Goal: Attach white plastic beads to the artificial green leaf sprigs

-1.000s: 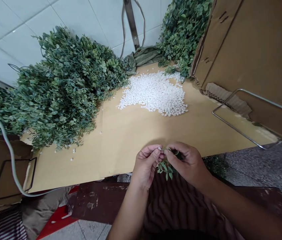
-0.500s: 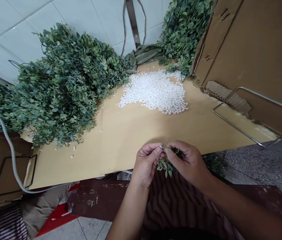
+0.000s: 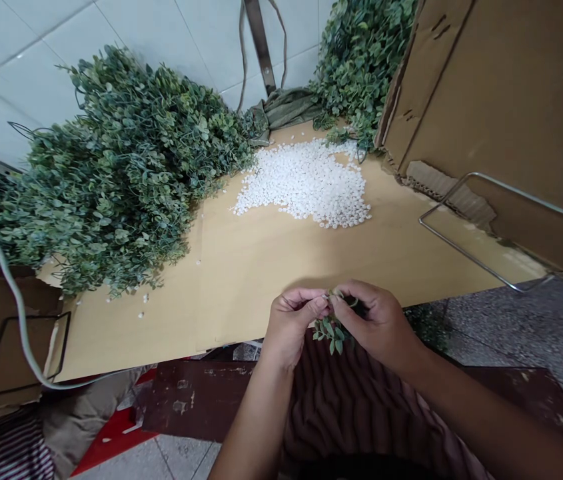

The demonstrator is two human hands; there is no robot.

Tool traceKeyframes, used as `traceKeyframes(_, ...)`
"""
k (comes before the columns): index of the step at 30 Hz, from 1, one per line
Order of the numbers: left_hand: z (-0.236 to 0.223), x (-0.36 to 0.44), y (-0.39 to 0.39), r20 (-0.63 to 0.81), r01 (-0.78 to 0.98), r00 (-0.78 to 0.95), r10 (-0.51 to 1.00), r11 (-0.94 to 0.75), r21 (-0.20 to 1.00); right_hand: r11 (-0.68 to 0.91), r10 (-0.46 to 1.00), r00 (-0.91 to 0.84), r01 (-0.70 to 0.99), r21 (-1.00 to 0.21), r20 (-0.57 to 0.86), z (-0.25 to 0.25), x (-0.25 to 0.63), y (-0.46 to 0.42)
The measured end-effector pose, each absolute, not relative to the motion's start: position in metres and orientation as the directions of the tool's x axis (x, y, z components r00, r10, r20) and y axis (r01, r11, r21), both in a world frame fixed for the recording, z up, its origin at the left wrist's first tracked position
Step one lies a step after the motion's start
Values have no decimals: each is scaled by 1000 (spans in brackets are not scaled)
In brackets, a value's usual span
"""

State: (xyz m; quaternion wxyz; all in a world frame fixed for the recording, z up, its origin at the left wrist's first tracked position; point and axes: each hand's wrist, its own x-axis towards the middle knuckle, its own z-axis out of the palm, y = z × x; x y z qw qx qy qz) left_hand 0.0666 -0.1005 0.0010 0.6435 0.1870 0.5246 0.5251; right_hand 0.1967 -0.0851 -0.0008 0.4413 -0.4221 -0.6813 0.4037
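Just past the table's front edge, my two hands meet at the fingertips. My right hand [image 3: 376,320] is closed on a small sprig of artificial greenery [image 3: 330,332], whose leaves hang down between the hands. My left hand [image 3: 294,323] pinches thumb against forefinger right at the sprig's stem end. Whatever sits in that pinch is too small and covered to name. Farther back on the table lies a spread heap of small white plastic rings [image 3: 311,183].
A big pile of artificial greenery [image 3: 126,167] covers the table's left side, with another bunch [image 3: 361,73] at back right. A cardboard box [image 3: 501,87] with a wire handle [image 3: 466,257] borders the right. A pale cable [image 3: 16,300] curves at left, near another person's leg [image 3: 76,407].
The view has shifted slightly. My fingertips have drawn a little closer together at the stem end, and the pale spot by my left fingertips is less visible.
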Motion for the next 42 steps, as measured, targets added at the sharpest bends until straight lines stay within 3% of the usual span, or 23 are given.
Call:
traceKeyframes(8,1,67,-99,-452,-452,-93,887,366,813,351,910,-305,206,-914,281,-2,199,-87)
traceKeyframes(13,1,67,-99,-462,-495,-112,880,354,794,318,922,-271,128,-940,275,-2,196,-87)
traceKeyframes(22,0,66,-97,-419,-462,-102,902,330,823,205,957,-238,150,-967,166,-7,195,-86)
traceKeyframes(33,1,68,-96,-392,-407,-72,917,332,851,200,954,-249,107,-974,169,-5,194,-85)
traceKeyframes(38,1,61,-103,-263,-278,-210,942,200,939,-23,983,-185,-59,-998,-11,-10,193,-77)
traceKeyframes(42,7,50,-110,-141,-82,-238,961,125,989,-215,975,-127,-308,-927,-184,-13,192,-68)
